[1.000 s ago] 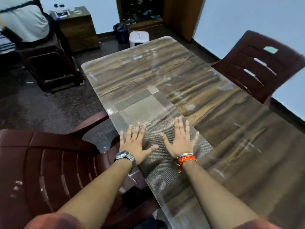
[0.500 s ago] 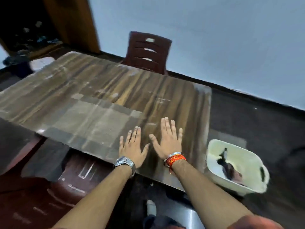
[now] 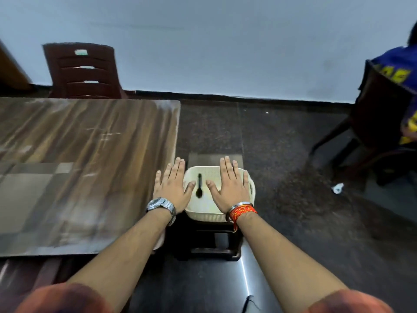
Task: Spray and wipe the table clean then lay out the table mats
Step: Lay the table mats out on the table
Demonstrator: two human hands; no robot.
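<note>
The wooden table [image 3: 90, 136] fills the left of the view, with a grey table mat [image 3: 24, 188] lying flat on it at the left edge. My left hand [image 3: 172, 187] hovers flat, fingers straight, over the table's right edge. My right hand [image 3: 230, 186] is spread flat above a white plastic basket [image 3: 203, 211] that sits on a dark stool [image 3: 214, 240] beside the table. A black spoon [image 3: 199, 185] lies inside the basket. Both hands hold nothing.
A dark red plastic chair [image 3: 83, 71] stands behind the table against the pale wall. At the far right a person in a blue shirt [image 3: 397, 71] sits on another chair. Dark floor stretches between. A small white scrap [image 3: 337, 188] lies on the floor.
My view swung right, from the mat on the table to the basket beside it. Both hands left the mat and moved right, staying flat and spread; the right hand is now over the basket.
</note>
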